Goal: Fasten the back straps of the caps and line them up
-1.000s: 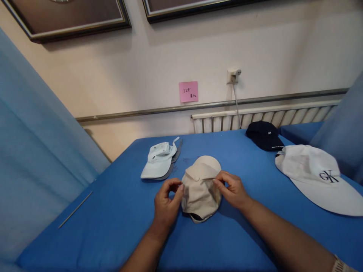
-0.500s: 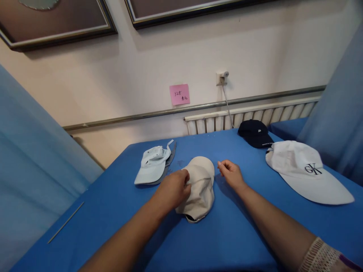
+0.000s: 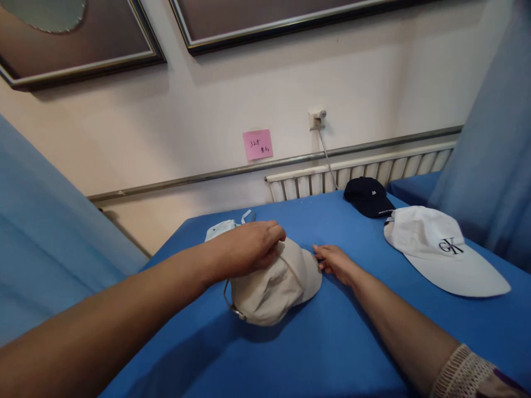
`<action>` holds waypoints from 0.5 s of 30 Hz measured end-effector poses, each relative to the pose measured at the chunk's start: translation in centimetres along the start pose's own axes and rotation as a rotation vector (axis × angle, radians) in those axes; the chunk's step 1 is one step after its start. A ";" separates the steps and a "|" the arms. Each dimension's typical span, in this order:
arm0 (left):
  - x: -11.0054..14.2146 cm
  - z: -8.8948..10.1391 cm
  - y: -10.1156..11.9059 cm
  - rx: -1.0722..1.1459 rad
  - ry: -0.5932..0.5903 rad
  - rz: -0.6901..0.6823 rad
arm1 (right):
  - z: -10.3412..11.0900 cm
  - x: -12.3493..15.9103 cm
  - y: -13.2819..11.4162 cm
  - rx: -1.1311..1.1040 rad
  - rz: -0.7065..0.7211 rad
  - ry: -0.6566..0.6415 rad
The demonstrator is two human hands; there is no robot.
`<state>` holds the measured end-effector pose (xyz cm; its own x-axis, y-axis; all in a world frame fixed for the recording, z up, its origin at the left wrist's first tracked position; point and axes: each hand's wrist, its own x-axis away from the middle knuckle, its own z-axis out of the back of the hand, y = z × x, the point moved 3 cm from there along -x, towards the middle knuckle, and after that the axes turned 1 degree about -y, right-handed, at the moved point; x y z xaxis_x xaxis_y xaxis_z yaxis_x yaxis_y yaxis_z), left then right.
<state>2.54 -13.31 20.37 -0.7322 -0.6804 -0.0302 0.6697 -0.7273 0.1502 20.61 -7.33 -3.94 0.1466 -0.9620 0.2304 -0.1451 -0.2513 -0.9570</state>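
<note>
A beige baseball cap (image 3: 269, 293) is tilted above the blue table, its brim pointing right and its back strap and buckle showing at lower left. My left hand (image 3: 257, 246) is closed on the upper side of its crown, with the fingertips hidden. At the brim's far right edge, my right hand (image 3: 334, 262) has its fingers bent and pinched against the rim. Behind my left hand lies a pale blue cap (image 3: 219, 228), mostly covered by that hand and forearm.
A white cap (image 3: 431, 237) with dark letters lies on the right of the blue table (image 3: 344, 342). Beyond it sits a navy cap (image 3: 367, 194). A radiator (image 3: 360, 168) and a wall pipe run behind the table. Blue curtains (image 3: 53, 243) hang at both sides.
The beige cap has turned so its brim points right instead of away, and it has lifted and tilted. My left hand turned it; my right fingers now meet the brim.
</note>
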 end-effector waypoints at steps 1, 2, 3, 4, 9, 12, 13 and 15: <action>-0.1 0.2 0.0 -0.005 -0.019 -0.008 | 0.1 0.2 0.0 -0.023 -0.029 -0.048; -0.1 0.3 -0.1 -0.016 -0.043 0.000 | 0.2 0.3 -0.1 -0.046 -0.056 -0.089; -0.2 0.4 -0.4 -0.029 -0.071 0.018 | 0.5 0.4 -0.1 -0.069 -0.082 -0.123; -0.2 0.4 -0.7 -0.042 -0.097 0.040 | 0.9 0.4 -0.1 -0.092 -0.105 -0.149; -0.7 0.2 -3.5 -0.098 -0.183 0.057 | 3.0 -0.2 -0.2 -0.238 -0.140 -0.131; -2.4 -0.1 -5.6 -0.149 -0.157 -0.003 | 3.7 -0.8 -0.3 -0.365 -0.062 -0.028; -3.2 -0.2 -6.3 -0.159 -0.105 -0.028 | 3.9 -1.0 -0.4 -0.412 -0.024 0.015; -4.7 -0.6 -7.2 -0.174 0.064 -0.053 | 4.4 -1.6 -0.5 -0.505 0.059 0.106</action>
<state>1.23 -4.88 18.80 -0.7614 -0.6411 -0.0969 0.6458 -0.7631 -0.0261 24.74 -5.20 -4.58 0.0280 -0.9750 0.2206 -0.6077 -0.1918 -0.7706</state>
